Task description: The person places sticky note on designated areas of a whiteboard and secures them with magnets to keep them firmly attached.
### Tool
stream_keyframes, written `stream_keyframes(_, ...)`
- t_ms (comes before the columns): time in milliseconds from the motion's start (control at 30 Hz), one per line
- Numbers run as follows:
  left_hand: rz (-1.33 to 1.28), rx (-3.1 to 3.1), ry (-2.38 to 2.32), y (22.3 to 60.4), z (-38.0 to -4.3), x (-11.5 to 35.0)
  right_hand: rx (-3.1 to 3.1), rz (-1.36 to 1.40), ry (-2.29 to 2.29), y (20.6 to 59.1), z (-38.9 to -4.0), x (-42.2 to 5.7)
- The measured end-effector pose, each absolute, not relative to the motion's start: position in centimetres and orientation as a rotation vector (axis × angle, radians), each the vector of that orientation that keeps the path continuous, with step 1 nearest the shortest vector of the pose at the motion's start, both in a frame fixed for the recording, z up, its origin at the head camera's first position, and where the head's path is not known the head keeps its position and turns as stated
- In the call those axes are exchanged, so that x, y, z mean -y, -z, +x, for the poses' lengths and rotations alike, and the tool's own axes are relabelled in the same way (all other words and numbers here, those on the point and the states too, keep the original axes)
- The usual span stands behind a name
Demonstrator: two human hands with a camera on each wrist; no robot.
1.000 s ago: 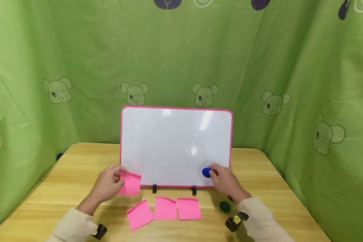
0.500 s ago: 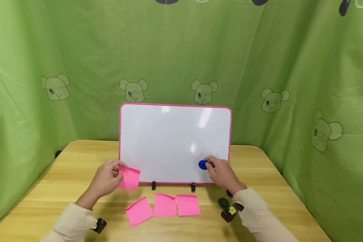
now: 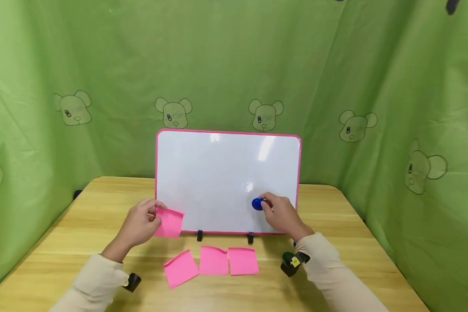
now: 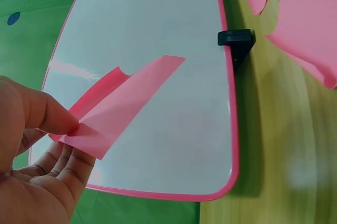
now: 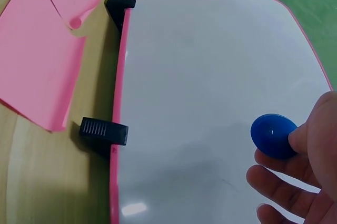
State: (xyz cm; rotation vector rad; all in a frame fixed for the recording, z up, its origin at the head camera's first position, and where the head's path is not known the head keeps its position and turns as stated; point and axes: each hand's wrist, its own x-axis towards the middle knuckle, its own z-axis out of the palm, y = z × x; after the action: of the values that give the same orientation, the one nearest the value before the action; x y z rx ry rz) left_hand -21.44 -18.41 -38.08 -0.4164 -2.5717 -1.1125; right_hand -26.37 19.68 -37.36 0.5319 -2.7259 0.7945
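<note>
Pink sticky note [image 3: 169,224]: in front of the whiteboard's [image 3: 218,177] lower left corner.
Left hand [image 3: 140,223]: pinching that note between thumb and fingers.
Right hand [image 3: 281,213]: pinching a blue button magnet [image 3: 257,204] before the whiteboard's lower right; contact I can't tell.
Room: wooden tabletop [image 3: 74,229] shows between the whiteboard's bottom edge and three more sticky notes [image 3: 213,261], and past both sides.
Writing: bear print on the green curtain [image 3: 218,65] behind the whiteboard, too small to read.

sticky notes [image 3: 169,223] are showing plain pink | round disc [image 5: 271,134] is gleaming blue | whiteboard [image 3: 218,182] is showing white within pink frame [image 4: 233,129] | curtain [image 3: 218,65] is displaying green with dark-outlined animal heads [image 3: 175,115]
</note>
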Motion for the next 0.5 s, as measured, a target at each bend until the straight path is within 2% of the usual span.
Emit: stream_keyframes(500, -0.402, 2.519, 1.193, 37.7, -22.7, 18.0, 2.688, 0.481, -0.872, 36.5, -27.8, -18.4)
